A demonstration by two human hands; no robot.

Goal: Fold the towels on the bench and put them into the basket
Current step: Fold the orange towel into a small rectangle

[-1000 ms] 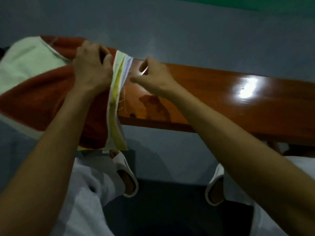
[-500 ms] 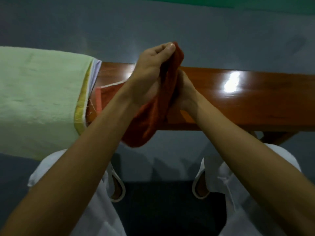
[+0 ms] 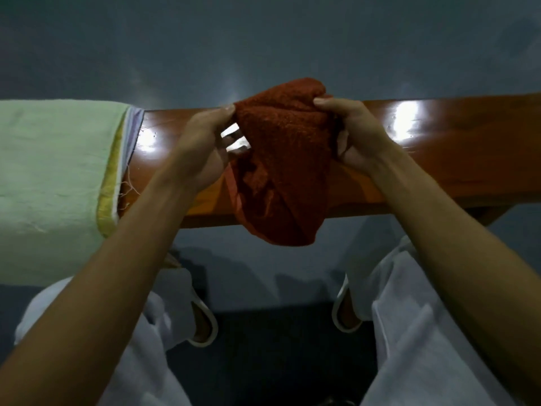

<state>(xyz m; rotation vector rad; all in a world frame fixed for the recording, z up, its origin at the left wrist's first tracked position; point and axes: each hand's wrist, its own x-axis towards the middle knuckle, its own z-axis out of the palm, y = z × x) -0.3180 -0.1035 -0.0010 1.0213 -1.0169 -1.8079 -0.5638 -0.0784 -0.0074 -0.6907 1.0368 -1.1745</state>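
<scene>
Head view shows our left hand and right hand, pressed together a moment ago, now pinching the rust towel apart above the bench, ready for folding.

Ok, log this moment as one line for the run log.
step: folding towel | left hand: grips red towel | right hand: grips red towel | red towel: bunched, over bench | green towel: draped over bench

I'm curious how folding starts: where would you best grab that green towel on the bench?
I'd pinch the green towel by its right-hand edge, coming from the right over the bench: it lies topmost on the stack, that edge exposed, while its near part hangs over the front.
</scene>
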